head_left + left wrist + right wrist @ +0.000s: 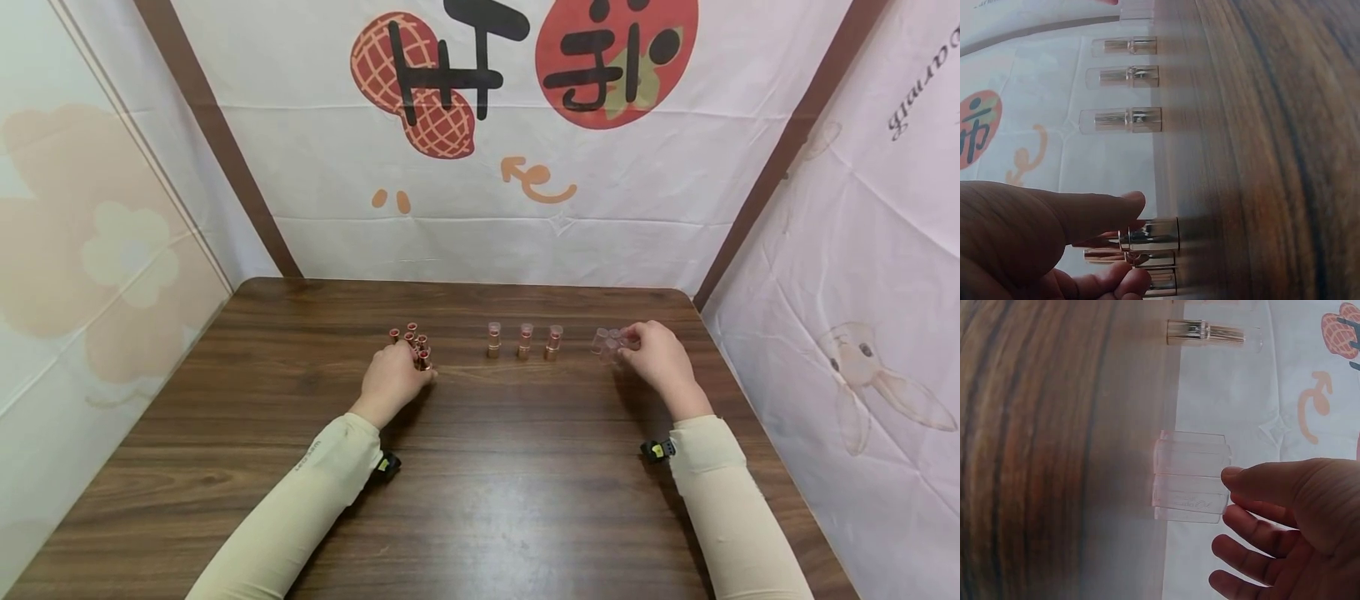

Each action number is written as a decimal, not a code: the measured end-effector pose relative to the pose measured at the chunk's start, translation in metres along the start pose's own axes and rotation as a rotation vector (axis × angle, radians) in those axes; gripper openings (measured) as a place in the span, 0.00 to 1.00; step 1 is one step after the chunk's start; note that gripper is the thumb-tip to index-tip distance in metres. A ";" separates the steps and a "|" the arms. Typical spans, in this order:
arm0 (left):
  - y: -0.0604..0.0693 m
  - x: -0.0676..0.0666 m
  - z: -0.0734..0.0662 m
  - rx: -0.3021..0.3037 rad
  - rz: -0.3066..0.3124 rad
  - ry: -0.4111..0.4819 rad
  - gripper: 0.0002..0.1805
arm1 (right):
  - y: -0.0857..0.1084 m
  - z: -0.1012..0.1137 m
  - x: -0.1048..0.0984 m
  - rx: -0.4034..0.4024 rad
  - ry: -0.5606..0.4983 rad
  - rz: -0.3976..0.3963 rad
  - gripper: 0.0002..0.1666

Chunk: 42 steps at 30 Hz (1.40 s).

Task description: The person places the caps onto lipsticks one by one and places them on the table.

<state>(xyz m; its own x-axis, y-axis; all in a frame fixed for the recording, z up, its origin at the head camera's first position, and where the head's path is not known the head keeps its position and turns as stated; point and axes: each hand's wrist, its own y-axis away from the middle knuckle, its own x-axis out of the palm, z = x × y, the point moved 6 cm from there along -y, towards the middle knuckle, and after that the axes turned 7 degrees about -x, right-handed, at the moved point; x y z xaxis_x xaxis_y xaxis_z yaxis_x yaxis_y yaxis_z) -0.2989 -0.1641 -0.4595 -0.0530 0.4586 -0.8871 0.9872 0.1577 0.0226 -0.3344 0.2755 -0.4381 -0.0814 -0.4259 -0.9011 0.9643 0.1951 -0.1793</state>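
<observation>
At the left of the head view, my left hand (393, 379) has its thumb and fingers around a rose-gold tube (424, 359) in a cluster of several uncapped tubes. The left wrist view shows the thumb of my left hand (1079, 237) along the nearest metallic tube (1157, 235), with curled fingertips by the others. Over on the right, my right hand (656, 358) is at a group of clear caps (600, 340). In the right wrist view, the thumb and index finger of my right hand (1279, 519) pinch the end of a clear cap (1191, 494); its other fingers are spread.
Three capped rose-gold tubes stand upright in a row between the hands: a left one (493, 342), a middle one (525, 342) and a right one (553, 342). They are on the brown wooden table (480, 467), with a printed white curtain (480, 242) behind it.
</observation>
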 end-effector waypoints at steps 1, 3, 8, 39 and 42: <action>0.000 0.000 0.000 0.002 -0.001 -0.001 0.17 | 0.000 -0.001 0.000 -0.004 0.009 -0.006 0.19; -0.001 0.001 0.000 0.006 -0.003 0.000 0.17 | 0.000 -0.001 0.000 -0.009 0.019 -0.017 0.19; -0.002 0.002 0.001 0.008 -0.004 0.002 0.17 | 0.001 -0.001 0.001 -0.008 0.024 -0.025 0.17; -0.006 0.008 0.005 0.015 0.038 0.018 0.14 | 0.014 0.045 -0.051 -0.053 0.002 -0.114 0.16; -0.004 0.007 0.002 0.020 0.040 0.013 0.14 | 0.015 0.050 -0.053 -0.065 -0.014 -0.118 0.16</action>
<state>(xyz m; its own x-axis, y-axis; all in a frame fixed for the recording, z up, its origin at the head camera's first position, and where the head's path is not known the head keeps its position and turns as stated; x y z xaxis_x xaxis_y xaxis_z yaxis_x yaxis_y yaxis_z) -0.3032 -0.1631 -0.4671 -0.0152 0.4755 -0.8796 0.9915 0.1211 0.0484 -0.3030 0.2568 -0.3736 -0.1894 -0.4614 -0.8667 0.9299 0.1991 -0.3093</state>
